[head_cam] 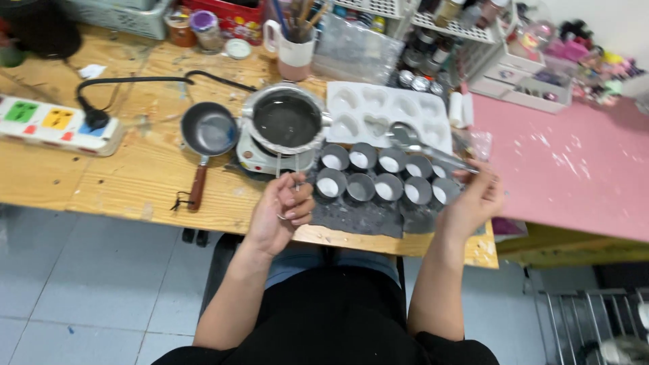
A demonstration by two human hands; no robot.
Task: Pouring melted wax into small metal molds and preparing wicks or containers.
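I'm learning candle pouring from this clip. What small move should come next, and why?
Probably tip the ladle held in the right hand over a nearby tin. Its bowl sits above the back row of tins, which already show white fill, while the left hand pinches something thin beside the front row.

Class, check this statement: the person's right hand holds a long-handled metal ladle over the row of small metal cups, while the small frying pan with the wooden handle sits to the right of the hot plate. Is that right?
Not quite. In the head view the small frying pan sits to the left of the hot plate, not the right. The rest holds: the right hand holds the long-handled metal ladle over the small metal cups.
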